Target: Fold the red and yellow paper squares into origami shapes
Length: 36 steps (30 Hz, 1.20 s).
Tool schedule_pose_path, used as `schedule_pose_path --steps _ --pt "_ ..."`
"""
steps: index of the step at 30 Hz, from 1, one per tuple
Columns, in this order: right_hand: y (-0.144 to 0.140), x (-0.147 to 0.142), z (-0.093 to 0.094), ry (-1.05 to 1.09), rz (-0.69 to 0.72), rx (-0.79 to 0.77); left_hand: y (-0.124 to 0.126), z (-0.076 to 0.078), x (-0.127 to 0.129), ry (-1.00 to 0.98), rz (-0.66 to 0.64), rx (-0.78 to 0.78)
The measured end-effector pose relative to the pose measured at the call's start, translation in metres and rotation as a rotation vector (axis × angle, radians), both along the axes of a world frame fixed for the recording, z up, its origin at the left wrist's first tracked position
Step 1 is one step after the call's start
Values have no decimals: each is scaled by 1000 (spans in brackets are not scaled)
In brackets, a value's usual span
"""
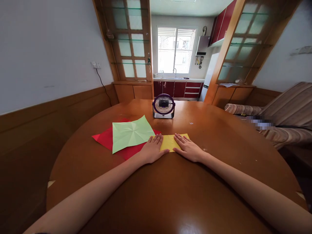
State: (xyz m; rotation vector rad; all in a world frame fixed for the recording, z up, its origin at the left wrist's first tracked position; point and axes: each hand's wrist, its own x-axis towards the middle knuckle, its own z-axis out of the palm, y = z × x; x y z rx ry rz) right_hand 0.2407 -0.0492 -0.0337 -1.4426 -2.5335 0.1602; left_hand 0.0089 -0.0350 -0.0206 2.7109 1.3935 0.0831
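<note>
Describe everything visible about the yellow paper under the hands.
The yellow paper is a thin, matte sheet lying flat on the round wooden table, in front of the small desk fan. It shows as a low, wide rectangle, possibly folded. The left hand presses flat on its left end, the right hand on its right end, fingers spread. Its left part lies beside the red paper; whether they overlap is hidden.

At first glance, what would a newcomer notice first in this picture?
Two hands press flat on a yellow paper in the middle of the round wooden table: left hand, right hand. Left of them, a creased light green sheet lies over a red sheet. Behind the papers stands a small fan.
</note>
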Motion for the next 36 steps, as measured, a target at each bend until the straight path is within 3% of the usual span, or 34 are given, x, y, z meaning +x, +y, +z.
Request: schedule_pose_path --steps 10,14,20,36 --pt "-6 -2 14 -27 -2 -31 -8 -4 -19 8 50 13" --pt "-6 -24 19 -32 76 57 -7 -6 -18 3 47 21" --pt "-1 -58 8 21 106 -2 -5 -9 -19 0 50 45" --pt "3 -22 3 -23 5 -70 -6 -13 -21 -7 56 79"
